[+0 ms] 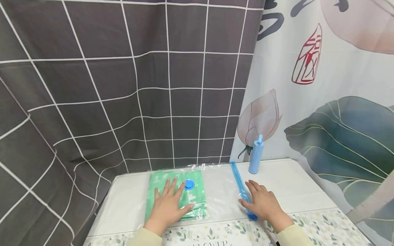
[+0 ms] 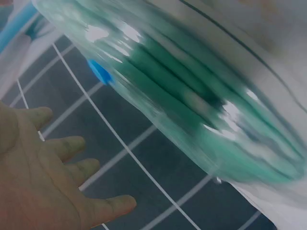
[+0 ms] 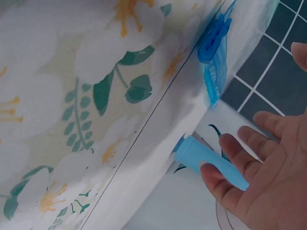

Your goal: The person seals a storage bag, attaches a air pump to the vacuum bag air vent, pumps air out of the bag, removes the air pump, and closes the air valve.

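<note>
A clear plastic bag [image 1: 220,191] lies flat on the table, with folded green cloth [image 1: 197,198] inside its left part and a round blue valve [image 1: 189,185] on top. My left hand [image 1: 167,206], fingers spread, is over the cloth; in the left wrist view the hand [image 2: 48,177] shows apart from the green bundle [image 2: 168,86]. At the bag's right end runs a blue zip strip [image 1: 240,182] with a blue slider [image 1: 252,216] at its near end. My right hand [image 1: 264,205] hovers by the strip, fingers relaxed, holding nothing; the right wrist view shows its palm [image 3: 268,177].
A light blue pump [image 1: 256,155] stands upright at the back right of the table, behind my right hand. The white table cover [image 1: 292,184] has a floral front part [image 1: 320,225]. A dark grid curtain [image 1: 184,71] and a printed white curtain [image 1: 277,68] hang behind.
</note>
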Demonstrator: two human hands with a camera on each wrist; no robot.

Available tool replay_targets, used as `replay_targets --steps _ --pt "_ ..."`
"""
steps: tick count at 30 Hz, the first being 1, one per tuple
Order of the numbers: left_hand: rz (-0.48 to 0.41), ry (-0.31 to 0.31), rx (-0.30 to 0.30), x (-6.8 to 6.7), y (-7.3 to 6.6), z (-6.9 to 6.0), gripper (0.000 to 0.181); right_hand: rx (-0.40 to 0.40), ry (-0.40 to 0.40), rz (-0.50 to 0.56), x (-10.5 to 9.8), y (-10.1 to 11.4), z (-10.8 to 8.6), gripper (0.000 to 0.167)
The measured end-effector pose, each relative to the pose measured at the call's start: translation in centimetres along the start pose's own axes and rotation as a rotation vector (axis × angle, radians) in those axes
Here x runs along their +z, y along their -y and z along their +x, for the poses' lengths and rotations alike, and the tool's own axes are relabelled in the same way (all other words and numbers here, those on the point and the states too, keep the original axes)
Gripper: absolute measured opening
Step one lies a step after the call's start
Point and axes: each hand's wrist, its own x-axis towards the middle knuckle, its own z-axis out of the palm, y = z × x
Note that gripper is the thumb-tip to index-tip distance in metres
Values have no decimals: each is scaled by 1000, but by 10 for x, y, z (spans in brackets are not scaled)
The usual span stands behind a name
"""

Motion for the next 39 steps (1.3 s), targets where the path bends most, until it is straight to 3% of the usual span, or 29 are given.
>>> replay_targets --steps 12,19,24,32,39 --pt "46 51 130 8 -50 22 91 79 84 144 -3 3 2 88" --pt "158 57 217 22 -86 28 92 121 136 177 -4 5 0 89" --pt "230 79 265 35 -111 30 89 142 145 257 -4 4 -5 86" --pt "275 132 320 52 -135 34 70 160 153 350 -1 1 -5 75" --pt "289 116 400 60 -152 39 54 177 145 369 -2 -2 -6 76"
